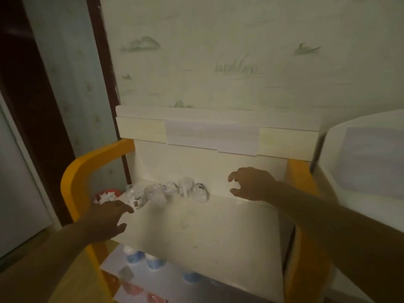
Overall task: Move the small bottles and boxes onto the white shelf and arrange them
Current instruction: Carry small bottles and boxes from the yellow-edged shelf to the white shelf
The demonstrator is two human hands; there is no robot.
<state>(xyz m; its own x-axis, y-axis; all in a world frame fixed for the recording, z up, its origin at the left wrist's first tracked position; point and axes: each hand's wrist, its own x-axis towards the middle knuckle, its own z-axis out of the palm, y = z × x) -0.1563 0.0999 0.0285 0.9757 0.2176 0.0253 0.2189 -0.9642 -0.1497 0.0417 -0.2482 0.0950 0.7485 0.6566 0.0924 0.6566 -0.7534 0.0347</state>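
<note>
**Both hands loose above the shelf, nothing held**

Neither of our hands grips anything: our right hand point(251, 184) hovers with spread, slightly curled fingers near the back wall, and our left hand point(107, 217) reaches in loose-fingered from the left edge, its fingertips just beside the nearest bottle.

Taking things by size, the white shelf point(207, 237) fills the middle of the view, framed by its orange side rails point(74, 178). Most of its surface is bare. Along the back left stands a cluster of small clear bottles point(168, 192), touching one another in a ragged row, blurred in the dim light. On the tier below sit blue-capped bottles point(144, 258).

We judge this the arranging step. Next, our left hand probably needs to close on the nearest bottle and straighten the row, gently, since the bottles look easy to tip.
</note>
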